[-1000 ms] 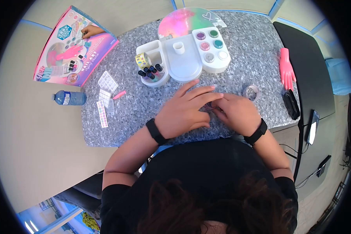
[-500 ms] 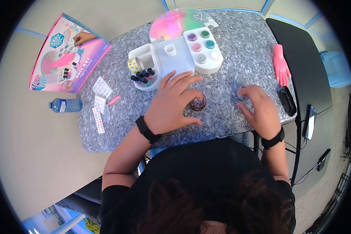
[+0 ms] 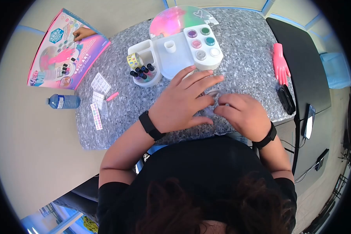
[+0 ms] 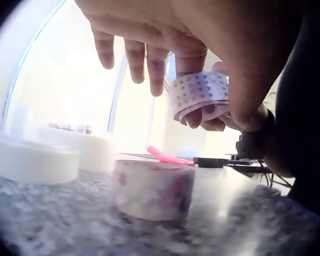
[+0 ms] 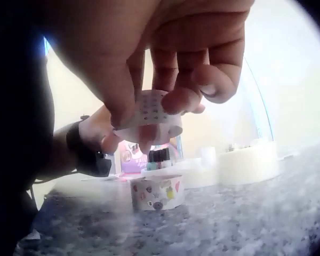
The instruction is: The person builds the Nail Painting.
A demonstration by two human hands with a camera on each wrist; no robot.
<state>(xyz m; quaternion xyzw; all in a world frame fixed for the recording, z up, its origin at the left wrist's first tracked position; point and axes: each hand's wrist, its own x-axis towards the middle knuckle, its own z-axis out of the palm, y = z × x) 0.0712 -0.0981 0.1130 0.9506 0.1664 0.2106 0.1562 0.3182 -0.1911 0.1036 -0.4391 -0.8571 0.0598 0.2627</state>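
A white sticker roll printed with small dark letters (image 4: 200, 89) is held up off the tabletop between the two hands. My right hand (image 3: 243, 115) pinches it at the side between thumb and fingers. The left hand (image 3: 179, 101) has its fingers spread, and its straight index finger passes through the middle of the roll. Below them a second sticker roll with colourful pictures (image 5: 159, 193) stands on the granite-look table (image 3: 132, 113). In the head view the left hand mostly hides this lower roll.
Ahead stands a white nail studio tray (image 3: 175, 68) with glitter pots (image 3: 201, 54), nail polish bottles (image 3: 142, 72) and a yellow tape roll (image 3: 134, 60). Sticker sheets (image 3: 96, 117), a water bottle (image 3: 64, 101) and a box (image 3: 66, 50) lie left; a pink model hand (image 3: 280, 64) and black case (image 3: 286, 99) right.
The right hand reached right to the second roll and brought it back to the left hand. The picture roll, earlier between both hands, now stands on the table.
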